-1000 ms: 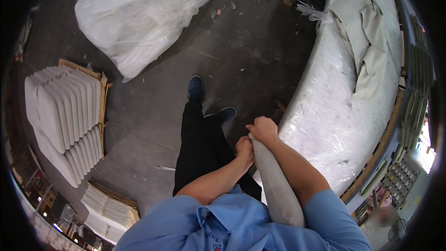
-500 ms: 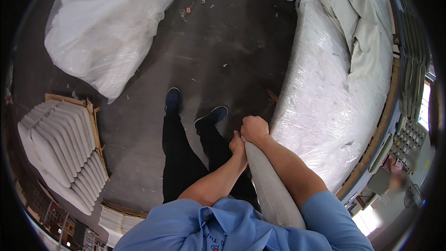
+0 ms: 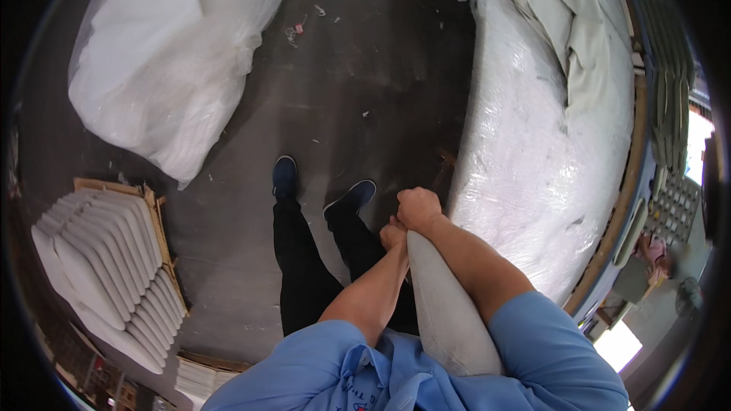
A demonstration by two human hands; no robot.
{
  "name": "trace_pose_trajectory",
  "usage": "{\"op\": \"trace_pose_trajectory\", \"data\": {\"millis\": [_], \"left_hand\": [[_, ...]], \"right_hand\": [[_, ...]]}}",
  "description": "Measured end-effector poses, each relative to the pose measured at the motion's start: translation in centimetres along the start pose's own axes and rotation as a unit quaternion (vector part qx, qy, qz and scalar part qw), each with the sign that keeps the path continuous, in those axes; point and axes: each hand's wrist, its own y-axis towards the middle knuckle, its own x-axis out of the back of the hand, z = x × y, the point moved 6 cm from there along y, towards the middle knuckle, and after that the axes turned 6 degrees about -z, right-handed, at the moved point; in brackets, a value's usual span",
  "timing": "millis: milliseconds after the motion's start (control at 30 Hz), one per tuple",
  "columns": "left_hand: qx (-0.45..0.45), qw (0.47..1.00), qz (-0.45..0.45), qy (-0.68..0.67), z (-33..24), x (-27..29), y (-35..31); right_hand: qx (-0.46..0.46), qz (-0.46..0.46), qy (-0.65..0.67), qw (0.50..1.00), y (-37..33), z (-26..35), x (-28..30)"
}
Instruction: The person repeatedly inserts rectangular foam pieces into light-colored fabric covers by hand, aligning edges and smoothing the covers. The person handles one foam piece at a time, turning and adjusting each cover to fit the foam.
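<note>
A light grey, fabric-covered cushion [image 3: 451,316] stands on edge between my forearms, its near end against my shirt front. It narrows toward the far end, where both hands are. My right hand [image 3: 419,207] is closed at that end, knuckles up. Just nearer and to its left, my left hand [image 3: 394,234] is closed too, beside the cushion's left edge. The two hands touch or almost touch. My fingertips and the exact edge they grip are hidden.
On the right runs a long table wrapped in clear plastic film [image 3: 544,175], with loose beige cloth [image 3: 560,15] on it. At left are a plastic-covered white pile [image 3: 175,61] and stacked pale cushions [image 3: 106,259]. Far right, a person [image 3: 655,255] is near a fan [image 3: 689,297].
The view has shifted slightly, and the cushion shows more of its broad face. My left hand has moved a little to the right, in closer under my right hand. Both hands stay closed.
</note>
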Motion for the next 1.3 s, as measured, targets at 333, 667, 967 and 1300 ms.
{"op": "trace_pose_trajectory", "data": {"millis": [333,667,967,1300], "left_hand": [[-0.043,0.984,-0.006,0.171,2.8,-0.5,5.3],[-0.138,0.946,-0.027,0.291,0.2,-2.6,4.9],[-0.068,0.995,0.076,0.004,-1.6,4.5,1.5],[0.065,0.912,0.382,0.138,-3.4,4.3,-13.3]], "right_hand": [[0.028,-0.019,0.015,0.999,-1.0,1.7,0.0],[0.012,-0.056,0.080,0.995,-0.6,-0.5,0.3],[-0.031,-0.103,0.155,0.982,-1.7,-1.7,1.5],[-0.012,-0.158,0.319,0.934,-2.6,-2.5,3.6]]}}
